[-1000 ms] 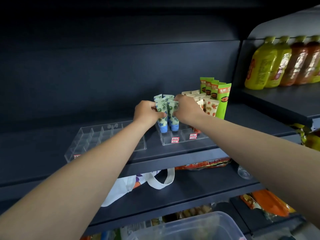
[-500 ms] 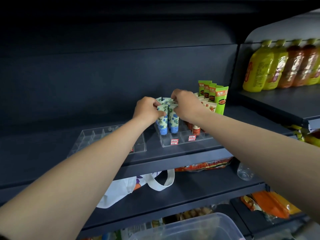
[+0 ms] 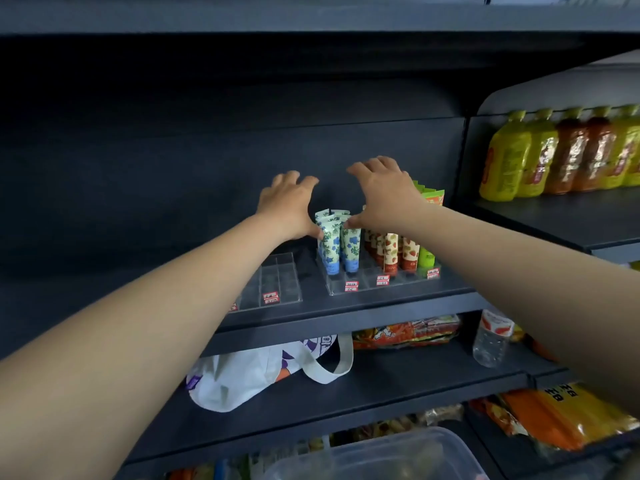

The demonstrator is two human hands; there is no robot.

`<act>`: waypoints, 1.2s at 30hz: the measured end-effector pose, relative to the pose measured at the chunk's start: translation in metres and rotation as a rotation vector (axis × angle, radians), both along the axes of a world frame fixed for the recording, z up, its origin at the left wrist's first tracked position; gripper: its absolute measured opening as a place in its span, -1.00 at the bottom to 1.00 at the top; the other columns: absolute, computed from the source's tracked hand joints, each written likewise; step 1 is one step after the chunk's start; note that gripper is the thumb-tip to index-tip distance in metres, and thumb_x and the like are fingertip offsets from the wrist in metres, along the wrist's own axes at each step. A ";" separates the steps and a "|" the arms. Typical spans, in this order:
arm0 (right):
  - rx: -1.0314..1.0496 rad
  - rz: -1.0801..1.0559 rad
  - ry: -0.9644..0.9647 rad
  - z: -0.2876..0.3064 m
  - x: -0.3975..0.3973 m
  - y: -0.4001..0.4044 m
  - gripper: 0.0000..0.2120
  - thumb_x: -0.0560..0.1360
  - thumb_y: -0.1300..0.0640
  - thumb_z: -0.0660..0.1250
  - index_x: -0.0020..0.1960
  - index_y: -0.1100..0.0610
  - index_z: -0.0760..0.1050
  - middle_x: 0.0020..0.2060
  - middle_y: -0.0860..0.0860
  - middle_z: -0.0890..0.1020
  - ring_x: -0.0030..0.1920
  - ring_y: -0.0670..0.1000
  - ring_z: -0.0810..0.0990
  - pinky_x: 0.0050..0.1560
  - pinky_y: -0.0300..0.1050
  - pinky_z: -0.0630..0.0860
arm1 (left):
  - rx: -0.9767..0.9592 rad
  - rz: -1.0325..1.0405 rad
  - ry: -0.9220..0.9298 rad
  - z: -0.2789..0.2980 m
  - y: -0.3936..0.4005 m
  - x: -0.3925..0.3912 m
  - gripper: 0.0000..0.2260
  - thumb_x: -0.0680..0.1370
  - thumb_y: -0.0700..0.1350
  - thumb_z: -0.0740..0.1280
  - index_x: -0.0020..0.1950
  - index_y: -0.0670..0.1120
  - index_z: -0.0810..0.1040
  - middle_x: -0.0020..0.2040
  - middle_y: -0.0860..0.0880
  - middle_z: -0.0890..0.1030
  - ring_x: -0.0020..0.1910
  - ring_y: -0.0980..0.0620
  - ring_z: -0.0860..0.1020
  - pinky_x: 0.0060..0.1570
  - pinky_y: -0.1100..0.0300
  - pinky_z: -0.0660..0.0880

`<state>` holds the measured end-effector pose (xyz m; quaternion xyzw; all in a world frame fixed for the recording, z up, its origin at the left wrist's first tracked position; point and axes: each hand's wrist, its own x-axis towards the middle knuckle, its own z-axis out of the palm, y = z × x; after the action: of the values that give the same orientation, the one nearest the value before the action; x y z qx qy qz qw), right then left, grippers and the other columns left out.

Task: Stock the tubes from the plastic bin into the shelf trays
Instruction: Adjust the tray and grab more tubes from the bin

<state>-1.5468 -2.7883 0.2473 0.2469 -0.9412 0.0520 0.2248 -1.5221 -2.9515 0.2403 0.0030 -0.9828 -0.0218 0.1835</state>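
Note:
Several blue-flowered tubes (image 3: 341, 244) stand cap-down in the left rows of a clear shelf tray (image 3: 381, 284). Strawberry-print tubes (image 3: 398, 251) and a green tube (image 3: 426, 259) fill the rows to their right. My left hand (image 3: 289, 206) hovers just left of the blue tubes with fingers spread, its thumb against their tops. My right hand (image 3: 381, 195) spreads above them, its thumb tip at the tube tops. Neither hand holds a tube. A second clear tray (image 3: 273, 285) to the left stands with bare compartments. The plastic bin (image 3: 381, 459) shows at the bottom edge.
Bottled drinks (image 3: 561, 154) line the right-hand shelf. Below the trays lie a white tote bag (image 3: 249, 375), snack packets (image 3: 405, 332) and a small clear bottle (image 3: 491, 341). Orange and yellow packets (image 3: 561, 417) sit lower right.
Both hands have let go of the blue-flowered tubes and opened, lifting up and slightly apart. The view has tilted up and drawn closer to the shelf.

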 end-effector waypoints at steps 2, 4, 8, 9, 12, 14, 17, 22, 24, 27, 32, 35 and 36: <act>0.007 -0.007 0.014 -0.003 0.009 0.003 -0.10 0.30 -0.19 0.47 0.48 0.06 0.11 0.42 0.10 0.27 0.49 0.17 0.07 0.40 0.17 0.19 | -0.047 0.024 -0.006 -0.001 0.001 0.013 -0.09 0.32 0.12 0.51 0.52 0.01 0.07 0.52 -0.14 0.06 0.50 -0.12 0.02 0.39 -0.04 0.14; -0.025 0.009 0.025 -0.012 0.021 0.007 -0.07 0.29 -0.21 0.47 0.49 0.04 0.10 0.44 0.09 0.24 0.50 0.16 0.04 0.41 0.16 0.16 | -0.040 0.015 0.001 -0.008 0.003 0.028 -0.07 0.32 0.11 0.51 0.53 0.02 0.04 0.54 -0.14 0.00 0.51 -0.12 -0.04 0.42 -0.04 0.08; -0.079 0.050 0.023 -0.046 0.046 0.017 -0.12 0.28 -0.18 0.48 0.46 0.04 0.16 0.39 0.07 0.28 0.46 0.14 0.13 0.39 0.11 0.21 | 0.034 -0.047 0.032 -0.039 0.009 0.062 -0.10 0.33 0.07 0.52 0.52 0.03 0.07 0.53 -0.11 0.00 0.52 -0.09 -0.06 0.42 -0.03 0.07; -0.079 0.056 0.023 -0.057 0.052 0.019 -0.14 0.28 -0.18 0.47 0.45 0.04 0.18 0.37 0.07 0.30 0.43 0.13 0.16 0.38 0.08 0.23 | 0.050 -0.059 0.042 -0.050 0.011 0.071 -0.12 0.33 0.06 0.52 0.51 0.03 0.08 0.53 -0.10 0.01 0.51 -0.07 -0.06 0.42 -0.03 0.08; -0.098 0.081 -0.010 -0.096 0.073 0.027 -0.18 0.30 -0.18 0.46 0.43 0.06 0.22 0.33 0.06 0.32 0.35 0.12 0.24 0.33 0.03 0.27 | 0.101 -0.098 0.048 -0.088 0.017 0.098 -0.16 0.36 0.04 0.50 0.51 0.04 0.10 0.53 -0.07 0.01 0.51 -0.04 -0.05 0.43 0.00 0.07; -0.115 0.104 -0.045 -0.126 0.088 0.034 -0.21 0.31 -0.17 0.46 0.42 0.06 0.24 0.30 0.07 0.34 0.31 0.13 0.27 0.30 0.02 0.30 | 0.112 -0.123 0.025 -0.120 0.021 0.116 -0.20 0.39 0.02 0.47 0.51 0.05 0.10 0.53 -0.04 0.01 0.51 -0.02 -0.04 0.43 0.03 0.06; -0.108 0.123 -0.140 -0.176 0.107 0.043 -0.24 0.31 -0.16 0.47 0.39 0.08 0.29 0.24 0.08 0.38 0.26 0.14 0.32 0.26 0.01 0.34 | 0.131 -0.157 -0.014 -0.171 0.025 0.142 -0.25 0.40 0.00 0.47 0.49 0.02 0.17 0.52 -0.05 0.06 0.49 -0.05 0.06 0.40 0.07 0.12; -0.027 0.094 -0.404 -0.262 0.139 0.054 -0.27 0.37 -0.15 0.42 0.42 0.07 0.24 0.27 0.05 0.34 0.28 0.11 0.29 0.30 -0.03 0.32 | 0.270 -0.101 -0.325 -0.265 0.027 0.171 -0.27 0.41 0.01 0.46 0.48 -0.03 0.18 0.49 -0.09 0.10 0.48 -0.08 0.09 0.41 0.03 0.18; 0.013 0.074 -0.506 -0.295 0.148 0.057 -0.29 0.39 -0.15 0.40 0.42 0.07 0.23 0.29 0.04 0.34 0.30 0.11 0.28 0.30 -0.05 0.32 | 0.341 -0.034 -0.458 -0.304 0.027 0.177 -0.27 0.39 0.00 0.47 0.46 -0.04 0.21 0.46 -0.11 0.15 0.46 -0.09 0.16 0.36 0.08 0.23; 0.027 0.027 -0.638 -0.337 0.160 0.063 -0.30 0.38 -0.18 0.38 0.40 0.06 0.23 0.30 0.04 0.33 0.33 0.10 0.26 0.31 -0.05 0.31 | 0.427 0.083 -0.657 -0.354 0.027 0.188 -0.28 0.40 0.00 0.47 0.46 -0.06 0.20 0.41 -0.10 0.23 0.39 -0.08 0.26 0.26 0.14 0.30; 0.042 -0.055 -0.858 -0.395 0.172 0.075 -0.31 0.39 -0.15 0.37 0.42 0.05 0.22 0.32 0.03 0.33 0.36 0.10 0.24 0.35 -0.07 0.27 | 0.631 0.298 -0.904 -0.421 0.027 0.206 -0.23 0.38 -0.08 0.50 0.48 -0.11 0.18 0.40 -0.11 0.30 0.36 -0.05 0.34 0.13 0.32 0.33; 0.076 -0.103 -0.991 -0.422 0.176 0.078 -0.25 0.35 -0.20 0.40 0.42 0.05 0.21 0.31 0.05 0.33 0.35 0.13 0.26 0.33 -0.03 0.29 | 0.619 0.374 -0.982 -0.448 0.031 0.212 -0.29 0.40 -0.08 0.49 0.45 -0.12 0.23 0.35 -0.08 0.39 0.30 -0.02 0.41 -0.03 0.38 0.31; 0.083 -0.115 -1.032 -0.429 0.176 0.079 -0.24 0.35 -0.21 0.41 0.42 0.05 0.21 0.29 0.06 0.34 0.34 0.13 0.27 0.31 -0.02 0.32 | 0.609 0.407 -1.020 -0.454 0.034 0.213 -0.35 0.41 -0.07 0.48 0.41 -0.12 0.28 0.31 -0.08 0.43 0.25 -0.02 0.45 -0.07 0.36 0.33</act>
<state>-1.3707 -2.7089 -0.1819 0.1458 -0.9428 0.1172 -0.2760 -1.3094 -2.9178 -0.2135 0.2520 -0.8761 -0.2614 -0.3170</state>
